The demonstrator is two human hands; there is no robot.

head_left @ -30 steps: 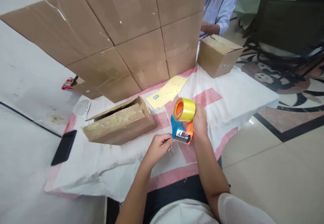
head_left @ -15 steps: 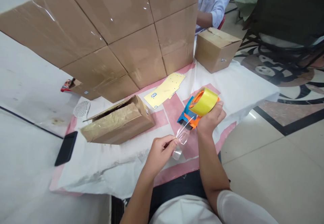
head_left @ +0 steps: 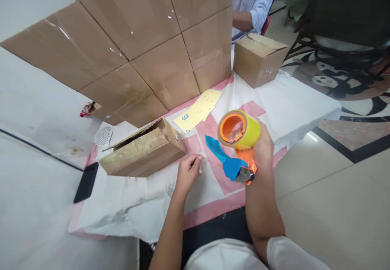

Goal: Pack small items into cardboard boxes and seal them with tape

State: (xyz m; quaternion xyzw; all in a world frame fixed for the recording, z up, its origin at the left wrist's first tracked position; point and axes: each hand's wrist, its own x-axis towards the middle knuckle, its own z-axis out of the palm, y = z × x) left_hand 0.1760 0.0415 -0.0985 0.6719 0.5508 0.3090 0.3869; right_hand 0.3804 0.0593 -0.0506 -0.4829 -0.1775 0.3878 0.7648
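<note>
My right hand (head_left: 264,146) grips a tape dispenser (head_left: 236,166) with blue and orange parts, loaded with a yellow roll of tape (head_left: 252,133). It is raised over the near right part of the table, its blue arm pointing left. My left hand (head_left: 187,174) is closed in a pinch, a short way left of the dispenser. A small crumpled bit of clear tape (head_left: 201,170) shows below its fingertips. To the left of that hand, a cardboard box (head_left: 152,156) lies with its long taped side up and a gap along its top.
Stacked cardboard boxes (head_left: 161,62) form a wall at the back, with yellow paper sheets (head_left: 198,111) before them. Another box (head_left: 260,60) stands back right, near a person in a light blue shirt (head_left: 258,1). A black phone (head_left: 86,182) lies at the table's left edge.
The dispenser has turned in my right hand, so the roll's orange core now shows. The clear strip that ran between it and my left hand is gone. My left hand has shifted slightly left and up.
</note>
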